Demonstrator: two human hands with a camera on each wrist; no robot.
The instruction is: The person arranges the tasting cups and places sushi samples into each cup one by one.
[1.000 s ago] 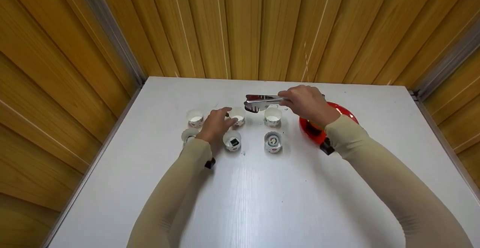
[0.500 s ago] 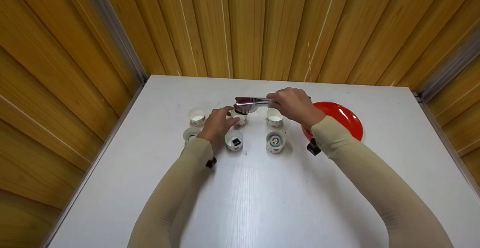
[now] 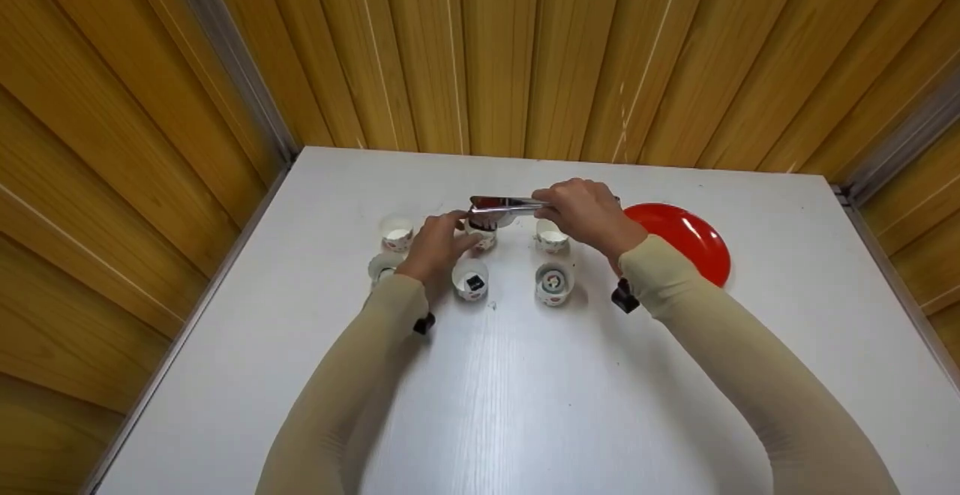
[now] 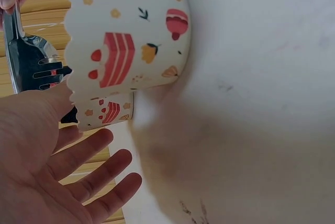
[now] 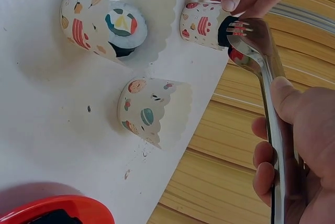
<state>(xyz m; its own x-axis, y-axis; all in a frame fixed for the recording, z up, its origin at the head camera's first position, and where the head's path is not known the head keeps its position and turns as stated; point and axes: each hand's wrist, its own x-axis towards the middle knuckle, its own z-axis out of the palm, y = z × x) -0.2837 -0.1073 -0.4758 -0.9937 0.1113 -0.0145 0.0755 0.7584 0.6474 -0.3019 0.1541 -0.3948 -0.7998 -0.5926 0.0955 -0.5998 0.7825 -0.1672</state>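
My right hand grips metal tongs, whose toothed tips are over the middle back paper baking cup. A black-wrapped sushi roll lies at that cup's mouth, against the tongs' tips in the right wrist view. My left hand holds the same cup at its rim between thumb and forefinger; its other fingers are spread. Nearby, the front middle cup contains a black-wrapped piece. The front right cup contains a sushi roll with a colourful centre.
A red plate stands at the right, with a dark piece on it in the right wrist view. Two more back cups, left and right, flank the held one. Another cup sits beside my left wrist. Wooden panels wall the table.
My right hand has brought the tongs left and down from between the back cups to the middle one. The left thumb and forefinger stay at that cup. More of the red plate shows.
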